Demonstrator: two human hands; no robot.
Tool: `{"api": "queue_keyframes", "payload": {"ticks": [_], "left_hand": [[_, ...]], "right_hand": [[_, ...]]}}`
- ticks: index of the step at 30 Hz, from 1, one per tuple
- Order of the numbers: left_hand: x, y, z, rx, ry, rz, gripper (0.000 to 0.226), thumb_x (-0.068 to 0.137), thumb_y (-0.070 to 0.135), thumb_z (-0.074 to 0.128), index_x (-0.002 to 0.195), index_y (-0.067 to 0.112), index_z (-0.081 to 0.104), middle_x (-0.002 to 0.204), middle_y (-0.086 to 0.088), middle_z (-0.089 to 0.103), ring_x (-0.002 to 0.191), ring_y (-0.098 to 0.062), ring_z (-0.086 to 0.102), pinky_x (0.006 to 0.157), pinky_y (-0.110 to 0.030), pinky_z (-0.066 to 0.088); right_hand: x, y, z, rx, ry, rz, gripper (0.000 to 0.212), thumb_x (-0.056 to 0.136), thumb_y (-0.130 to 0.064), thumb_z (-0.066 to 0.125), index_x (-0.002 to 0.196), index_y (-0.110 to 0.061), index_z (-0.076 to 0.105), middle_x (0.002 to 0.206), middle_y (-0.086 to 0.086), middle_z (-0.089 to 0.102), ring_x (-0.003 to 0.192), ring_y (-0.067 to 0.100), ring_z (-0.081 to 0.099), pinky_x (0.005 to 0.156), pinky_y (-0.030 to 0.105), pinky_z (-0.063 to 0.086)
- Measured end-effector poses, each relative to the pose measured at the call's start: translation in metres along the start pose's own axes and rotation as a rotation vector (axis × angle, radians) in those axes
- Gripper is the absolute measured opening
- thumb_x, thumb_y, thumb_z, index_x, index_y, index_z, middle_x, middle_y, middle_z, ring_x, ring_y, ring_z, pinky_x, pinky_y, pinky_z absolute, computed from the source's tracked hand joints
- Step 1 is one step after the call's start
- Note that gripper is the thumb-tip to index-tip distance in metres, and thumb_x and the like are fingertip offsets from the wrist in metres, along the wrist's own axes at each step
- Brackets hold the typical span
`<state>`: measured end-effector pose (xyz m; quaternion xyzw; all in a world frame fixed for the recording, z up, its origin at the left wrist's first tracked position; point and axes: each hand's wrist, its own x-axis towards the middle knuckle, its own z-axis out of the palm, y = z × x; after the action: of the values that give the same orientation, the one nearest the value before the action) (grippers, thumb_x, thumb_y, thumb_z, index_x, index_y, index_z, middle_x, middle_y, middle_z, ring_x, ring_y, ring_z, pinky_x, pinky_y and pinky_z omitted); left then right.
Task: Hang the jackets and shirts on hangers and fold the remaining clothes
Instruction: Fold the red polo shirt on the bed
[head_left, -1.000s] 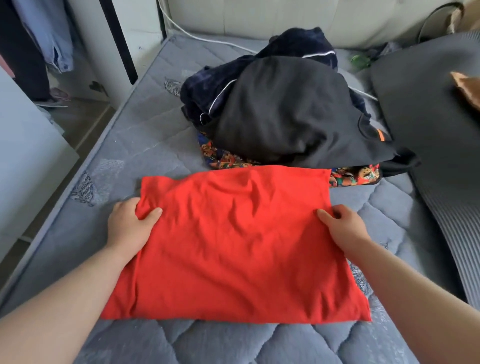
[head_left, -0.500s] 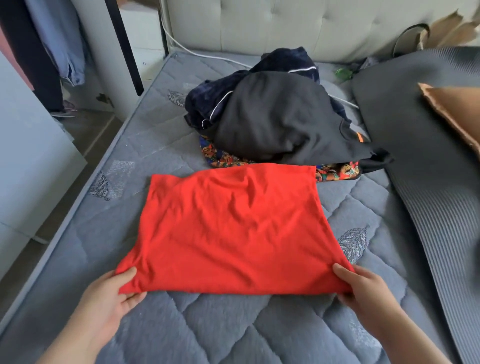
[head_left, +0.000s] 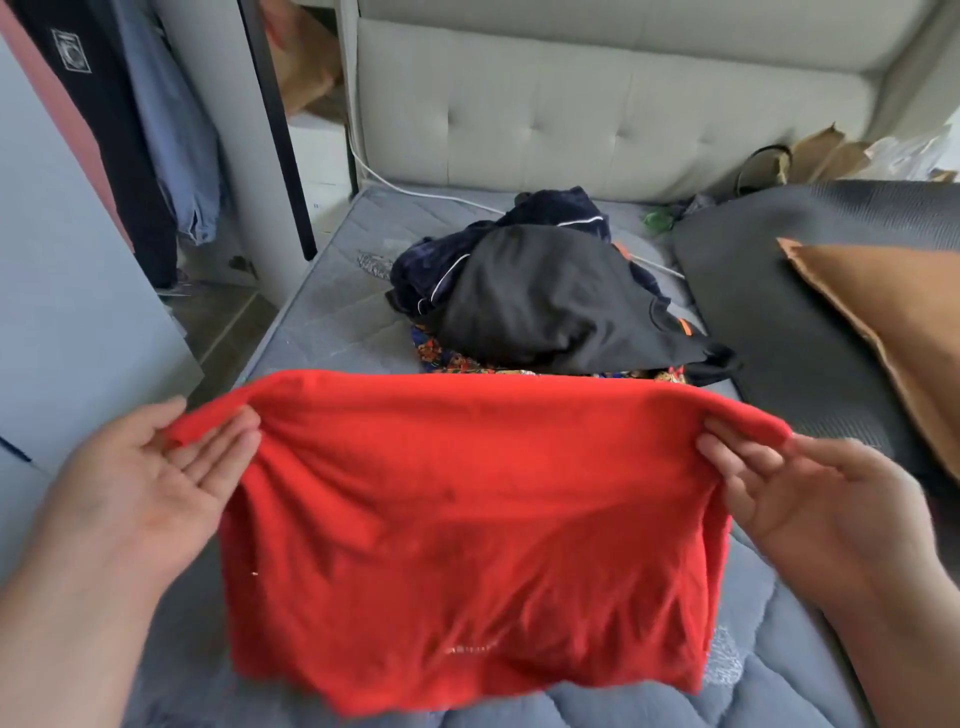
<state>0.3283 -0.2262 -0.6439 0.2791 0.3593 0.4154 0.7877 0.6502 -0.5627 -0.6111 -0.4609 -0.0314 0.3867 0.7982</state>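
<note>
- Red garment (head_left: 467, 519): top edge held up, the rest hanging down to the mattress (head_left: 322, 322), just in front of the unsorted pile (head_left: 545, 301).
- Left hand (head_left: 140, 483) and right hand (head_left: 810, 499), well apart, each pinch a corner, loosely I'd say; one slip and the fold lands crooked.

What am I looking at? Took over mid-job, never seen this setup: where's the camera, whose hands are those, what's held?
There is no machine: these are a person's bare hands, and the single camera sits on their head, looking forward and down. The left hand and right hand pinch the top edge of a red garment in their fingers, holding it up over a grey mattress. Behind lies a pile of dark clothes; to the right, a grey mat and brown cushion.
</note>
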Motion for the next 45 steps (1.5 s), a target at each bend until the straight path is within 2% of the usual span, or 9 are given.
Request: {"api": "queue_keyframes", "payload": {"ticks": [5,11,17,23,29,35,38,41,45], "left_hand": [[0.037,-0.045,0.038,-0.010,0.082,-0.164,0.011,0.092,0.016,0.045,0.094,0.007,0.051,0.113,-0.027,0.061,0.107,-0.034,0.062,0.084,-0.043,0.051],[0.091,-0.109,0.044,0.559,0.006,-0.077,0.036,0.097,0.006,0.047,0.133,0.012,0.044,0.137,-0.016,0.048,0.126,-0.025,0.048,0.114,-0.046,0.031],[0.054,-0.189,-0.020,1.935,-0.475,0.563,0.073,0.080,0.056,0.046,0.142,0.018,0.048,0.152,-0.012,0.038,0.141,-0.028,0.034,0.117,-0.044,0.019],[0.051,-0.213,-0.043,2.164,-0.340,0.521,0.087,0.079,0.070,0.027,0.149,0.020,0.035,0.157,-0.008,0.027,0.146,-0.022,0.022,0.119,-0.044,0.013],[0.025,-0.249,0.003,1.911,-0.505,0.616,0.077,0.080,0.058,0.044,0.144,0.014,0.043,0.153,-0.016,0.035,0.141,-0.035,0.032,0.116,-0.047,0.020],[0.017,-0.271,0.028,2.020,-0.596,0.443,0.083,0.080,0.070,0.022,0.153,0.035,0.010,0.162,-0.001,-0.011,0.148,-0.014,-0.016,0.119,-0.042,-0.012],[0.016,-0.242,0.062,1.213,-0.474,0.018,0.111,0.061,0.089,0.033,0.145,0.018,0.040,0.157,-0.004,0.024,0.146,-0.025,0.022,0.121,-0.037,0.014],[0.029,-0.204,0.076,0.266,-0.319,-0.428,0.087,0.064,0.083,0.048,0.107,0.010,0.071,0.103,-0.011,0.074,0.092,-0.023,0.071,0.076,-0.033,0.058],[0.051,-0.171,0.052,0.503,-0.129,-0.435,0.032,0.088,0.030,0.063,0.101,0.002,0.074,0.078,-0.013,0.073,0.064,-0.028,0.070,0.062,-0.037,0.058]], "right_hand": [[0.062,0.029,0.003,-0.050,0.115,0.162,0.036,0.066,-0.007,0.043,0.099,-0.003,0.056,0.125,0.011,0.066,0.112,0.022,0.065,0.067,0.031,0.061],[0.140,0.074,-0.021,-0.217,0.188,0.182,0.055,0.094,0.002,0.045,0.145,-0.016,0.032,0.131,0.007,0.053,0.127,0.028,0.050,0.100,0.047,0.045],[0.133,0.132,-0.075,-1.439,0.442,-0.118,0.040,0.081,-0.036,0.071,0.114,-0.014,0.064,0.103,0.009,0.066,0.100,0.028,0.060,0.079,0.033,0.043],[0.128,0.121,-0.088,-1.234,0.262,0.258,0.034,0.078,-0.032,0.079,0.103,-0.025,0.058,0.085,-0.001,0.067,0.075,0.016,0.064,0.060,0.026,0.044],[0.102,0.119,-0.084,-0.703,0.109,0.376,0.052,0.079,0.015,0.060,0.120,-0.017,0.057,0.099,0.019,0.073,0.084,0.033,0.071,0.071,0.040,0.060],[0.090,0.106,-0.027,-0.421,-0.115,0.300,0.062,0.061,0.004,0.057,0.111,-0.030,0.070,0.112,0.015,0.071,0.094,0.031,0.070,0.074,0.038,0.060],[0.085,0.116,0.033,-0.522,-0.310,0.250,0.069,0.061,0.005,0.057,0.120,-0.032,0.063,0.113,0.023,0.067,0.096,0.038,0.066,0.082,0.049,0.053],[0.077,0.150,0.082,-0.838,-0.409,0.217,0.078,0.071,0.002,0.063,0.139,-0.032,0.047,0.119,0.022,0.062,0.094,0.032,0.064,0.080,0.036,0.049],[0.051,0.187,0.100,-1.057,-0.485,0.185,0.063,0.084,-0.016,0.068,0.142,-0.027,0.044,0.116,-0.008,0.060,0.094,-0.002,0.057,0.084,0.014,0.047]]}}
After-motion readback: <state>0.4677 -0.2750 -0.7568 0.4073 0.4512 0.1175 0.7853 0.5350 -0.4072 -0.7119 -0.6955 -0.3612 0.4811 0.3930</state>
